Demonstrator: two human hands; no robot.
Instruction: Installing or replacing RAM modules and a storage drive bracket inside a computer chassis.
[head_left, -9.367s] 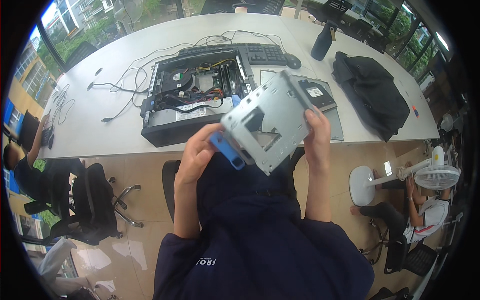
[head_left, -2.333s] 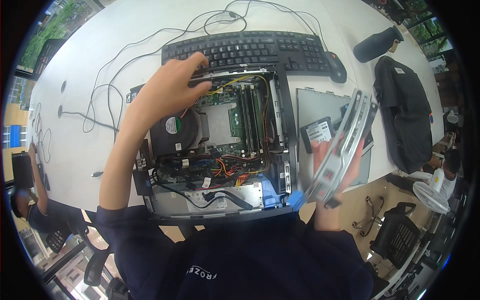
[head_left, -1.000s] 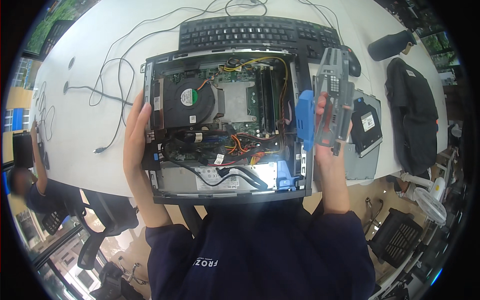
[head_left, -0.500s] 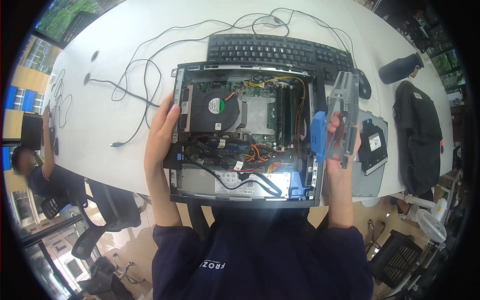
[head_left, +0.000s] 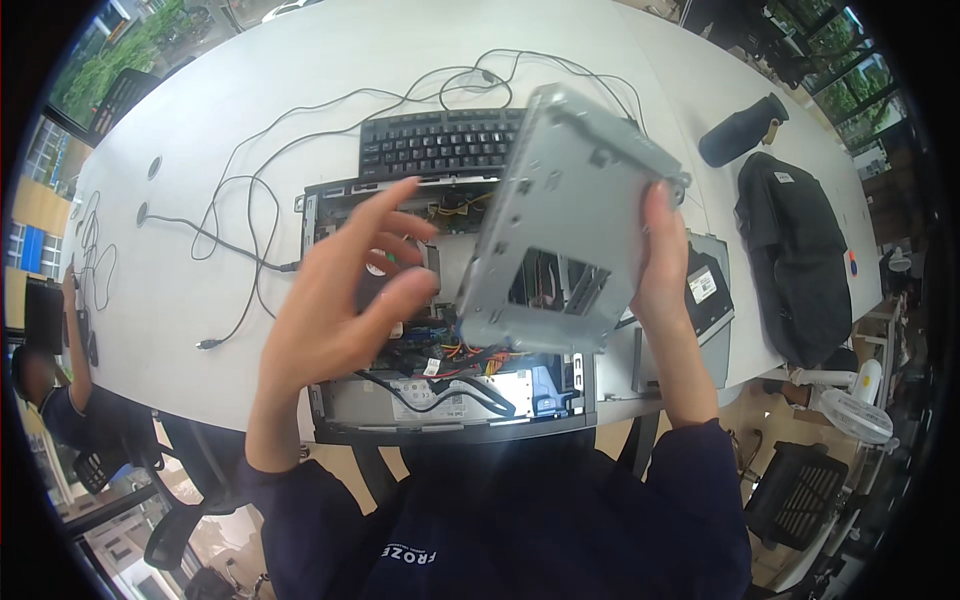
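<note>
though smooth, perforated metal bracket (head_left: 584, 200)

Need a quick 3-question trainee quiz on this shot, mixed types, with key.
1. Which hand holds the metal bracket?
2. True or false: the left hand is closed around the bottle.
3. Seen from the wearer's side, where is the black keyboard?
A) inside the open computer case
B) beyond the case's far edge
C) on the floor

Key:
1. The right hand.
2. False; it is open.
3. B.
</note>
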